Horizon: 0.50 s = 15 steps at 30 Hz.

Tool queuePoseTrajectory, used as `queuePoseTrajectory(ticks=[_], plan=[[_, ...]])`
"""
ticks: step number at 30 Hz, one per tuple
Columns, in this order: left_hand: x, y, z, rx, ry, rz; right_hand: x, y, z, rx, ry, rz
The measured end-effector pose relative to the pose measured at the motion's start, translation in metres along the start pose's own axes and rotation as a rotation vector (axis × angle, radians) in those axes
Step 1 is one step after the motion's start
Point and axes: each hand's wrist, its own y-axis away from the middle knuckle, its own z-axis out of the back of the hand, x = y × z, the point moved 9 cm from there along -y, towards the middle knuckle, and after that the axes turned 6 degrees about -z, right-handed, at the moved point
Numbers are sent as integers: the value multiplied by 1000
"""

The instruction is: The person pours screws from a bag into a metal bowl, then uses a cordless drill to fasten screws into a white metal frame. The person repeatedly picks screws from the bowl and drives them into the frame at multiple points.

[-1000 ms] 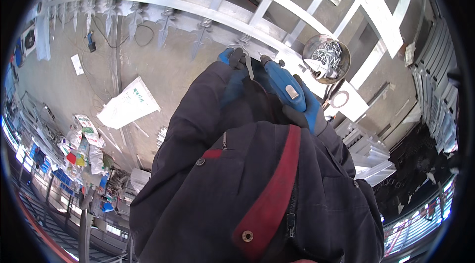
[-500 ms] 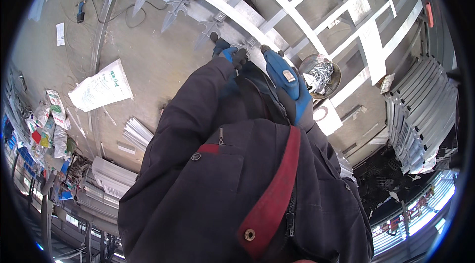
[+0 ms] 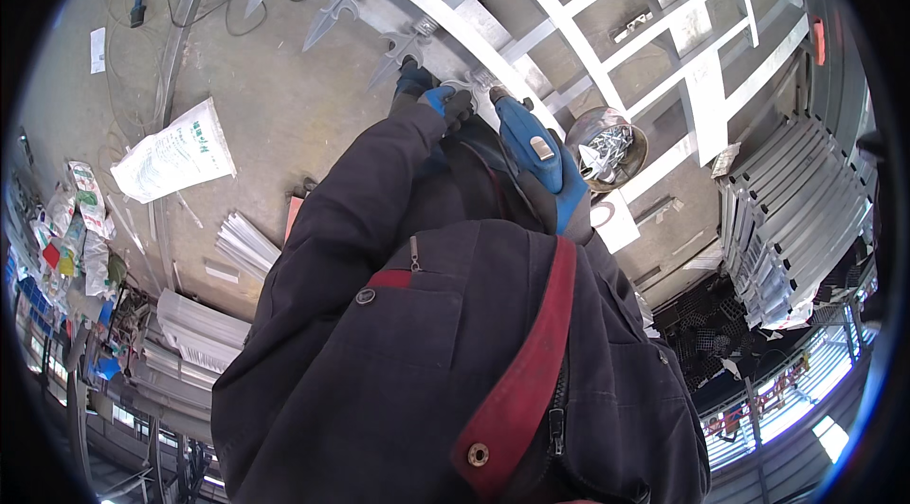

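Note:
My left hand (image 3: 450, 106), in a dark and blue glove, has its fingers closed around the tip end of a grey metal spearhead finial (image 3: 464, 85), which they partly cover. My right hand (image 3: 570, 193), also gloved, is wrapped round the grip of a blue power drill (image 3: 528, 142). The drill's nose points away from me, toward the finial's base by the white curved rail (image 3: 427, 0). Whether it touches a screw is too small to tell. Another finial (image 3: 403, 51) juts from the rail just to the left.
A round tin of screws (image 3: 607, 148) stands right of the drill. The white metal frame (image 3: 569, 20) spans the far side. A white sack (image 3: 175, 151) lies on the floor at left, with a cable (image 3: 248, 11) beyond. Metal bars (image 3: 796, 210) are stacked at right.
The view has turned slightly, so the surroundings sit a little further left. Both hands and the drill keep nearly the same place at the finial.

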Motion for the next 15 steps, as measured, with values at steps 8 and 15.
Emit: queuePoseTrajectory(ticks=[8,15], plan=[[4,-3,2,15,-56,-20,5,-2,0,-12,-41,-60],[2,-2,1,29,-52,-18,5,-5,1,7,69,-61]])
